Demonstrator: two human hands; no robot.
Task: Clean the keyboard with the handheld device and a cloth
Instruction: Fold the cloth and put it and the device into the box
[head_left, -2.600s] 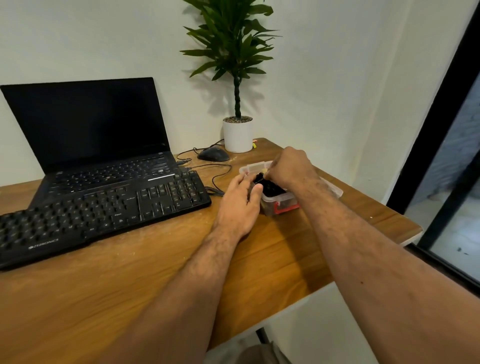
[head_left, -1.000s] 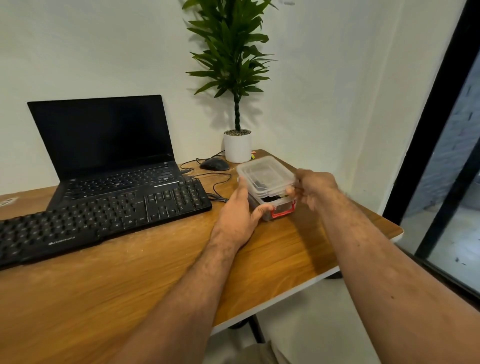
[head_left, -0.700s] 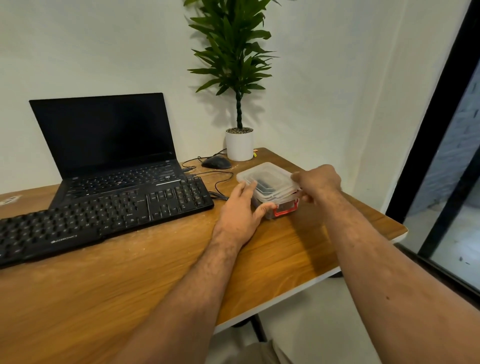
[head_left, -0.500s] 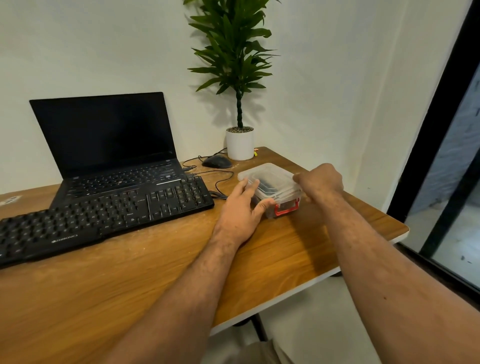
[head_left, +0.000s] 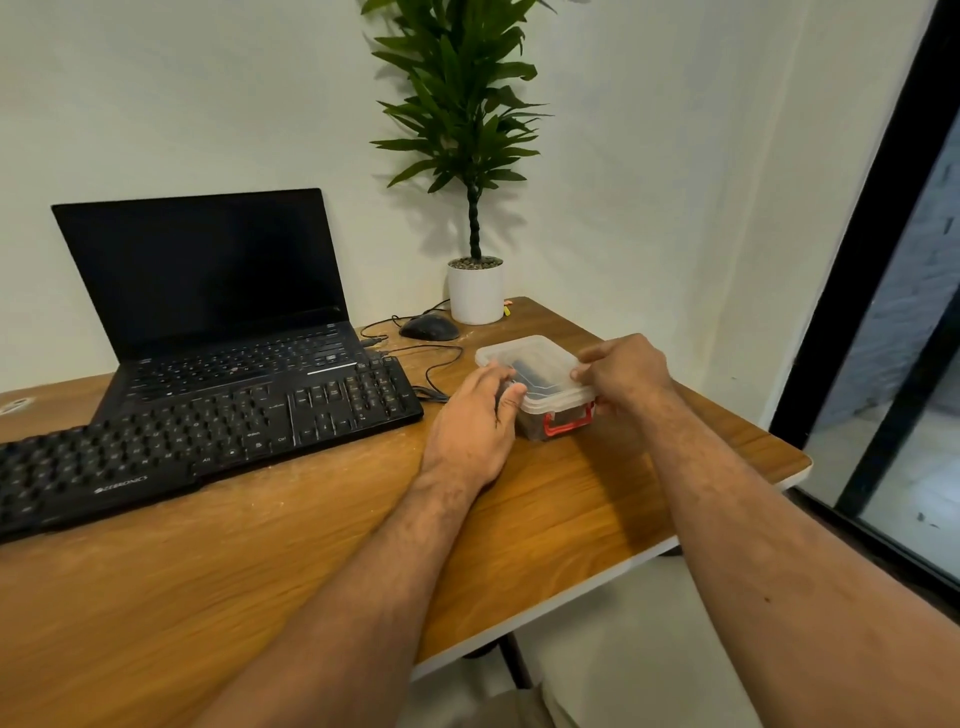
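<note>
A small clear plastic box (head_left: 558, 413) with red clasps stands on the wooden desk, right of the black external keyboard (head_left: 208, 431). Its clear lid (head_left: 530, 366) lies on top, and something dark shows inside. My left hand (head_left: 475, 426) grips the box's left side, fingers curled over the lid edge. My right hand (head_left: 621, 371) pinches the lid's right edge with thumb and fingers. No cloth is in view.
An open black laptop (head_left: 208, 291) stands behind the keyboard. A black mouse (head_left: 428, 328) and cables lie near a potted plant (head_left: 475, 288) at the desk's back corner. The desk's right edge (head_left: 795, 470) is close to the box; a dark door frame stands beyond.
My right hand took the lid from beside the box and set it down on top. My left hand stayed on the box's left side, and its fingers now curl over the lid.
</note>
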